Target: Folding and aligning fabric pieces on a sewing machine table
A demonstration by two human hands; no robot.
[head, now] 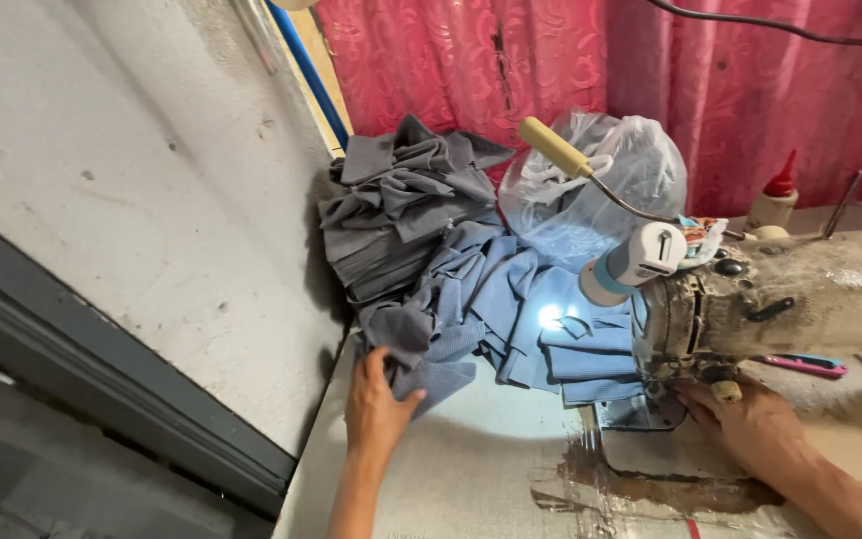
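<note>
Backed by a pink patterned curtain (431, 60), the worn pale surface (471, 469) carries heaped blue fabric pieces (511, 309), one being grasped by the left hand (376, 404), none yet lying under the old sewing machine (780, 294), beneath which the right hand (745, 419) rests, its grip untellable.

the worn sewing table (471, 469) carried a heap of blue cloth pieces (511, 309) at twelve o'clock, grey folded cloth (401, 210) at eleven, a clear plastic bag (601, 180) behind, and the sewing machine (790, 299) at three.
</note>
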